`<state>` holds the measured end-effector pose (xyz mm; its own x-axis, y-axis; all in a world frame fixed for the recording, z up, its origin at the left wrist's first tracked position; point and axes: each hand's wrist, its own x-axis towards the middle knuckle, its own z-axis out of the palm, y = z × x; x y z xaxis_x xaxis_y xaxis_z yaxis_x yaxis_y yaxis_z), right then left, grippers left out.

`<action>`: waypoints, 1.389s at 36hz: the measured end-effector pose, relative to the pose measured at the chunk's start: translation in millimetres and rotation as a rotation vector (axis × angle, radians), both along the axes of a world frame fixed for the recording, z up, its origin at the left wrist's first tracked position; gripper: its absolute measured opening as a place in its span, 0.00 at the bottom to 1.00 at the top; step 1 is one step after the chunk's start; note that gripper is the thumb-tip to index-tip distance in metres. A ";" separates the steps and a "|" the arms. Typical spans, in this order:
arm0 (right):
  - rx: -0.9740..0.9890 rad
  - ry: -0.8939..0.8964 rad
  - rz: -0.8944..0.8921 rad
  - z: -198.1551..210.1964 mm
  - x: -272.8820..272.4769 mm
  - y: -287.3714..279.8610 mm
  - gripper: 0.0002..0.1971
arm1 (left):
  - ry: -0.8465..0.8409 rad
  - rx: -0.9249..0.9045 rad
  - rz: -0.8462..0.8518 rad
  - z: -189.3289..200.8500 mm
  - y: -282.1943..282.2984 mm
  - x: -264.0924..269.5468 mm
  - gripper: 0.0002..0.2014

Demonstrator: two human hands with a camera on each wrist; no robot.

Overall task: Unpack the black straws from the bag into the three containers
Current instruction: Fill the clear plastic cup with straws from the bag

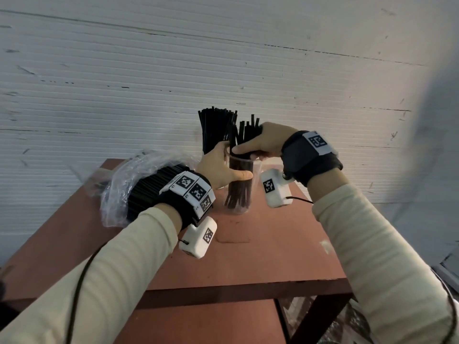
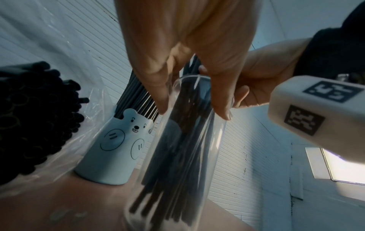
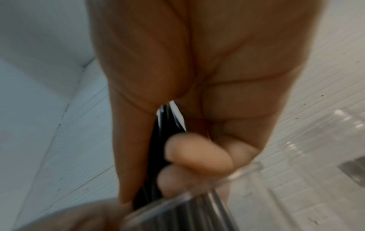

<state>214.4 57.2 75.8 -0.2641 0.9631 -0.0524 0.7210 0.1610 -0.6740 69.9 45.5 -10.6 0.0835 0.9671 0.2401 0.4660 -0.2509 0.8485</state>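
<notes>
A tall clear glass container [image 1: 239, 194] stands on the red-brown table [image 1: 248, 259], partly filled with black straws. My left hand [image 1: 223, 167] grips its upper wall, thumb in front; the left wrist view shows the fingers [image 2: 156, 81] wrapped round the container [image 2: 187, 148]. My right hand [image 1: 255, 145] holds a bunch of black straws [image 1: 244, 135] just above the rim, their lower ends inside the glass. In the right wrist view the fingers curl round the straws [image 3: 158, 140]. A clear plastic bag [image 1: 116, 192] of black straws lies at the left.
A pale blue bear-printed container [image 2: 118, 148] full of straws [image 1: 214, 130] stands behind the glass one. Another clear container [image 3: 347, 129] shows blurred to the right. A white ribbed wall runs close behind the table. The table's front edge is near me.
</notes>
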 end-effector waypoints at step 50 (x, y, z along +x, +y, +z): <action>0.331 -0.509 0.552 -86.0 -170.7 -28.0 0.23 | 0.211 0.104 0.238 -1.0 -55.0 -192.4 0.20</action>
